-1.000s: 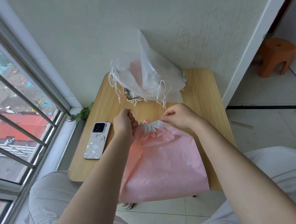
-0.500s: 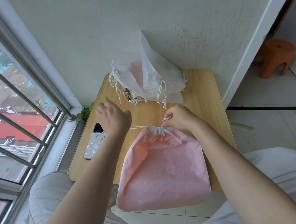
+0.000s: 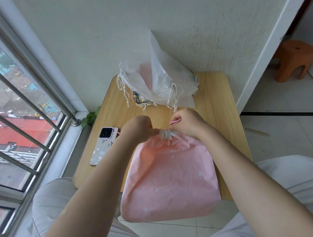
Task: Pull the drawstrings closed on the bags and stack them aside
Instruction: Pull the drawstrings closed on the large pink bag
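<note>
While my left hand (image 3: 140, 129) and right hand (image 3: 189, 123) pinch one pink drawstring bag's (image 3: 169, 178) bunched neck, one phone (image 3: 103, 145) lies nearby.

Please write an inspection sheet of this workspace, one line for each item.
Surface: small wooden table, mostly bare.
Job's things: pink bag overhanging the near edge, mouth gathered; pile of white bags at the wall.
Clutter: phone face down, left side.
Grippers: left hand and right hand both at the bag's neck; right pinches the pink drawstring.
Cables: nothing seen.
Surroundings: barred window left; orange stool right.
</note>
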Motion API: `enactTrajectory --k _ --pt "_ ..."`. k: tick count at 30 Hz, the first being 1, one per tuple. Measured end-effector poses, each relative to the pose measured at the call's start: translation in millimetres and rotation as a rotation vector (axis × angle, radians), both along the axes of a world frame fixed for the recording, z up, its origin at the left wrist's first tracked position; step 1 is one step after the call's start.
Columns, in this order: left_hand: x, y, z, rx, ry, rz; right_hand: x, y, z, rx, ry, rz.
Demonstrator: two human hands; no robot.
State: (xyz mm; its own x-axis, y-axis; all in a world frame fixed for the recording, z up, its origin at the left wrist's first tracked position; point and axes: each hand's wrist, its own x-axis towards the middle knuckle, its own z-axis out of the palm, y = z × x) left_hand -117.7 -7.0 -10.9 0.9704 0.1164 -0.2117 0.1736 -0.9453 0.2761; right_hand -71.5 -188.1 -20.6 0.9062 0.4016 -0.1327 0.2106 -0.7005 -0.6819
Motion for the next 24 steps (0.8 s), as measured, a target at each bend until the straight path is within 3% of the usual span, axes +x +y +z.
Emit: enactTrajectory --k 3,5,7,11,13,16,19,24 --pt "1.4 1.7 8.2 0.236 0.032 0.001 1.0 2.3 -0.9 -0.018 -0.003 -0.004" --pt "1.6 3.6 12.8 0.241 0.026 0.004 1.9 3.1 -0.8 -0.040 -0.006 -0.004" --pt "3.2 4.4 15.9 0.036 0.010 0.043 2.7 3.5 -0.9 -0.064 -0.015 -0.009" --pt "2.0 -8.8 32.1 -0.822 0.019 0.130 0.4 8.8 -3.3 -0.083 -0.015 -0.008" --pt "2.0 -14.0 33.0 -0.991 0.008 0.153 -1.2 13.3 -3.3 -0.097 -0.032 -0.015" --pt "0.4 -17.4 23.0 -1.092 0.038 0.155 -3.5 15.6 -0.4 -0.095 -0.011 -0.024" --pt "0.6 -19.0 10.1 -1.039 -0.019 0.262 -0.8 13.1 1.1 -0.065 0.045 0.032" --pt "2.6 -21.2 -2.9 -0.704 -0.071 0.330 9.2 8.6 10.6 -0.101 0.045 0.103"
